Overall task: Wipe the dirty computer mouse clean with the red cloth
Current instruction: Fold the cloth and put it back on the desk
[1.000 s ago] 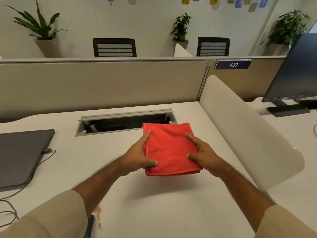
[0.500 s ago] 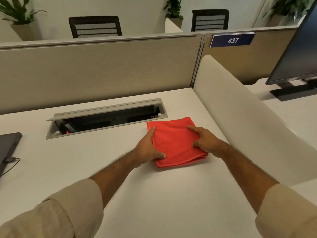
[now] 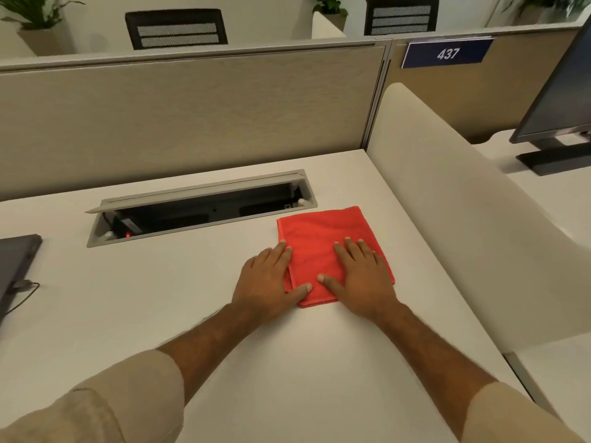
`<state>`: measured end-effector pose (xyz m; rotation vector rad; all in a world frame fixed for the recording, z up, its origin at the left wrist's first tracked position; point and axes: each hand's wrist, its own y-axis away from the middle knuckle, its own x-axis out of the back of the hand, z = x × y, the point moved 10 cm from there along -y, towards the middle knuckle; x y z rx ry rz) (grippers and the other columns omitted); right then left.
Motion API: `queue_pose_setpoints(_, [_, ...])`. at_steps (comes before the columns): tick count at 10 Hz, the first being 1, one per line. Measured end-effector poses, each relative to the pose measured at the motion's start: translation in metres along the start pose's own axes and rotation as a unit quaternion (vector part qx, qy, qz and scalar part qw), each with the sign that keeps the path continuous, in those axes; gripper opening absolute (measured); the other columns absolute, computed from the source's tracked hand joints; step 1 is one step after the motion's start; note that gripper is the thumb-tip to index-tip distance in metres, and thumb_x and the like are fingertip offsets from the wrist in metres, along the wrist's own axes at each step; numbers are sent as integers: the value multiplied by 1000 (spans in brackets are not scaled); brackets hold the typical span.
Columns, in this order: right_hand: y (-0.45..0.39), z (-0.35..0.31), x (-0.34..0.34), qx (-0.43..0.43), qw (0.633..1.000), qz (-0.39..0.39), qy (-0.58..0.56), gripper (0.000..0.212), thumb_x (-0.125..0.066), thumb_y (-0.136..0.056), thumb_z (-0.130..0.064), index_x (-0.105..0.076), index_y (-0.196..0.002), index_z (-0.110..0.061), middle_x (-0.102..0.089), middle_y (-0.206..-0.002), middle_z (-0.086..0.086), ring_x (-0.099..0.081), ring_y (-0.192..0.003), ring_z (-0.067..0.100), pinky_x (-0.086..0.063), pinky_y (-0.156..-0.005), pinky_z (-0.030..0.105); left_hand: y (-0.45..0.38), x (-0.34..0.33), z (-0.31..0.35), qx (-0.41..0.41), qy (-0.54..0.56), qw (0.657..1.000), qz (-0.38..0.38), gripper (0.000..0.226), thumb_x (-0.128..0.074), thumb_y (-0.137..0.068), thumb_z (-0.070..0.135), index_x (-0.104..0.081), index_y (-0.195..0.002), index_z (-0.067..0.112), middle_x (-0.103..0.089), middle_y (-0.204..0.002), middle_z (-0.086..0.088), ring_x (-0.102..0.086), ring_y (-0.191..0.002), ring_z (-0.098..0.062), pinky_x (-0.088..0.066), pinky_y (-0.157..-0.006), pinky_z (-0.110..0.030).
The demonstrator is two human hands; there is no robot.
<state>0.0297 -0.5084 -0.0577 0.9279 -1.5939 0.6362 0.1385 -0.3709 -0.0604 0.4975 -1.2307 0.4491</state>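
Head view. Surface (image 3: pixel 160 314): white desk top, backed by a beige partition (image 3: pixel 192 116) and flanked on the right by a curved white divider (image 3: pixel 447 219). Room beyond: two black chair backs, potted plants, blue plaque reading 437 (image 3: pixel 447 54). Open cable tray (image 3: pixel 201 207) recessed at the rear. Laptop (image 3: pixel 16 266), left edge, with a cable plugged in. Monitor (image 3: pixel 556 91) on the neighbouring desk. Red cloth (image 3: pixel 323 231): folded, flat, beside the divider. Left hand (image 3: pixel 267 279): flat, fingers extended, overlapping the cloth's left edge. Right hand (image 3: pixel 361 276): flat, palm down on the cloth. Mouse: out of frame.
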Motion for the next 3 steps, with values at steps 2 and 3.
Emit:
queue_pose_setpoints(2, [-4, 1, 1, -8, 1000, -17, -3, 88, -30, -83, -77, -12, -153, -27, -11, -163, 1, -5, -150, 23, -4, -121, 44, 0, 5, -1, 0, 2, 1000, 0, 95, -28, -86, 81, -8, -158, 23, -10, -167, 2, -14, -152, -22, -10, -123, -42])
queue_pose_setpoints(3, [6, -17, 12, -7, 1000, -10, -20, 92, -34, -81, -78, -13, -153, -25, -12, -163, 2, -4, -150, 22, -2, -121, 44, 22, 21, -17, 14, 13, 999, 35, 98, -18, -83, 85, -2, -159, 25, -3, -167, 4, -6, -154, -20, -7, -124, -40])
